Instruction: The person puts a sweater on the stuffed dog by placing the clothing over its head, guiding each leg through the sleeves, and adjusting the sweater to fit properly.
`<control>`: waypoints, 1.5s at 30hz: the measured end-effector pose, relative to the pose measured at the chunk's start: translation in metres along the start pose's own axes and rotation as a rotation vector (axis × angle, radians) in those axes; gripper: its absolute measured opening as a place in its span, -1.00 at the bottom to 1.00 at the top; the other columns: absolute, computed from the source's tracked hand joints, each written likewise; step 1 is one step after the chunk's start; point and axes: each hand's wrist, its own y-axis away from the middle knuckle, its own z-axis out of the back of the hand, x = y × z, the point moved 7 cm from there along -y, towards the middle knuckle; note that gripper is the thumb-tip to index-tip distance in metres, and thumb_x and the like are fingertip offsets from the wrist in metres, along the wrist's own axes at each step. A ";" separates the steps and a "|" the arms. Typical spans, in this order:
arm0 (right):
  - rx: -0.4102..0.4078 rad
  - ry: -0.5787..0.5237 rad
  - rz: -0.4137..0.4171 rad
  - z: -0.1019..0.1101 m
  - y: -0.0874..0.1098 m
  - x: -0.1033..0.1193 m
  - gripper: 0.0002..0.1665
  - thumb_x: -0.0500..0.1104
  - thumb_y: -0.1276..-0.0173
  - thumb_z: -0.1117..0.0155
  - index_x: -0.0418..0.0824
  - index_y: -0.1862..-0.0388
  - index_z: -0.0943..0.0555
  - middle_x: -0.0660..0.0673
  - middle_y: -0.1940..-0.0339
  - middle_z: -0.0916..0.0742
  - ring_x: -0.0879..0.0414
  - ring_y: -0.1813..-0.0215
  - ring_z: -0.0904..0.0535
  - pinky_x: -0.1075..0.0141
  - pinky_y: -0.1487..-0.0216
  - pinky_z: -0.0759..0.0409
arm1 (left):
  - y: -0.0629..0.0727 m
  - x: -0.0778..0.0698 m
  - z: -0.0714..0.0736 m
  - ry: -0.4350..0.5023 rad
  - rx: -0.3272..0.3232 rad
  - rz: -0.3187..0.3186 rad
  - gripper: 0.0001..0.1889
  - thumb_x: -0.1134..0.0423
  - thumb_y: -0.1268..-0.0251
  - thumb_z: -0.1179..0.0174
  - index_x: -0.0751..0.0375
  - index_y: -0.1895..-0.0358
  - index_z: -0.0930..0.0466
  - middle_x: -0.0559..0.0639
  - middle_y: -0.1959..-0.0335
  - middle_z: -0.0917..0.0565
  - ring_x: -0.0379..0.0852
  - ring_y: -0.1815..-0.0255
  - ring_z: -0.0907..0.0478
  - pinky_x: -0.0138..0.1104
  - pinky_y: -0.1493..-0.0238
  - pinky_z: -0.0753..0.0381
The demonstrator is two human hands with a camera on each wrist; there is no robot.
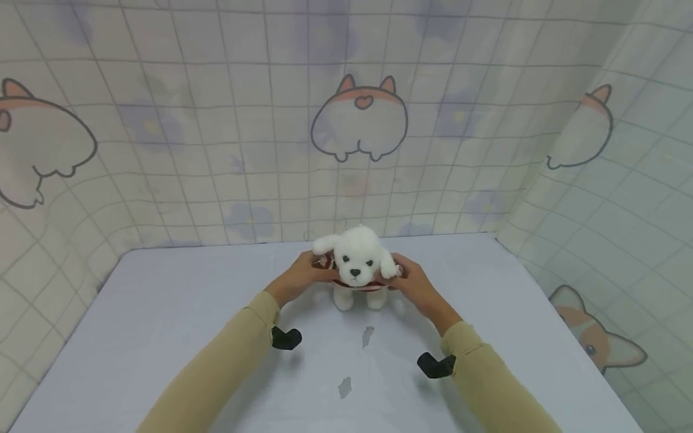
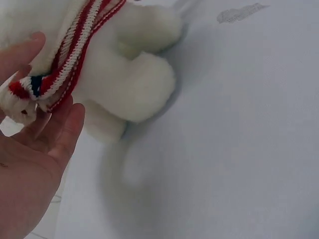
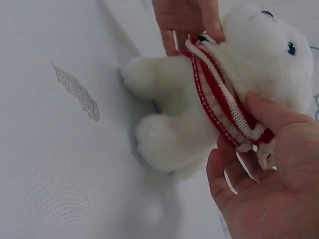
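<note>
A white plush dog point(image 1: 360, 246) stands upright on the table, facing the head camera. Across its chest, below the chin, runs a red, white and cream knitted scarf point(image 3: 224, 99). My left hand point(image 1: 301, 275) holds the scarf's end at the dog's side, thumb above and fingers beneath; a navy band and pale yarn show there in the left wrist view. On the opposite side, my right hand point(image 1: 415, 284) grips the other end, its thumb lying over the striped knit close to the dog's neck. Both front paws point(image 2: 144, 87) rest on the tabletop.
The pale tabletop point(image 1: 173, 313) bears two small grey patches point(image 1: 368, 337), in front of the dog. Behind and along both sides hangs a grid-patterned curtain point(image 1: 243, 120) with cartoon corgis. Dark wrist mounts point(image 1: 286, 338) jut inward from both sleeves.
</note>
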 end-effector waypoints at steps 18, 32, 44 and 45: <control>0.009 0.104 -0.088 0.003 0.010 -0.010 -0.14 -0.06 -0.17 -0.45 -0.02 -0.43 -0.29 -0.13 -0.33 -0.51 -0.10 -0.24 -0.48 -0.04 -0.27 -0.42 | 0.014 -0.050 0.015 -0.085 -0.012 -0.036 -0.03 0.01 0.02 -0.48 -0.24 -0.47 -0.08 -0.06 -0.49 -0.22 0.01 -0.48 -0.19 0.11 -0.44 -0.18; 0.022 0.093 -0.123 -0.011 0.008 -0.025 -0.21 -0.09 -0.16 -0.46 -0.16 -0.36 -0.37 -0.20 -0.20 -0.61 -0.06 -0.13 -0.57 0.22 0.03 -0.63 | 0.004 -0.096 -0.005 -0.393 0.024 -0.135 -0.12 -0.20 0.11 -0.46 -0.37 -0.38 -0.26 -0.23 -0.45 -0.26 -0.02 -0.51 -0.12 0.10 -0.35 -0.34; -0.067 0.262 -0.164 -0.014 0.005 -0.030 -0.34 -0.06 -0.13 -0.49 -0.18 -0.20 -0.51 -0.17 -0.05 -0.70 0.01 0.03 -0.64 0.21 0.12 -0.65 | -0.003 -0.110 -0.028 -0.508 0.054 -0.148 -0.06 -0.13 0.09 -0.48 -0.31 -0.44 -0.18 -0.09 -0.44 -0.26 0.04 -0.38 -0.30 0.05 -0.21 -0.49; -0.069 0.274 -0.158 -0.015 0.005 -0.030 -0.34 -0.05 -0.13 -0.49 -0.19 -0.20 -0.51 -0.17 -0.05 -0.70 0.00 -0.01 -0.64 0.18 0.06 -0.64 | -0.004 -0.109 -0.029 -0.514 0.056 -0.144 -0.04 -0.12 0.10 -0.49 -0.31 -0.45 -0.17 -0.09 -0.44 -0.27 0.05 -0.36 -0.32 0.04 -0.19 -0.50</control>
